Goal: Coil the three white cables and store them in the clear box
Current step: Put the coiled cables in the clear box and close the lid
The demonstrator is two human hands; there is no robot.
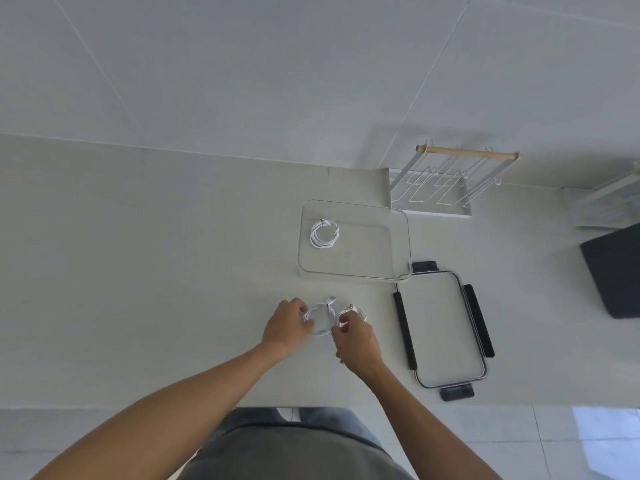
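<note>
Near: my left hand (285, 323) and right hand (353, 336) pinch a coil (320, 320) on the table (138, 271). I judge it light, springy; grip across all loops. Far: another coil (324, 234) in the box (398, 268).

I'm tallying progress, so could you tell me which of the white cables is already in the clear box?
The coiled cable at the box's left end; the others lie on the counter by the hands.
</note>
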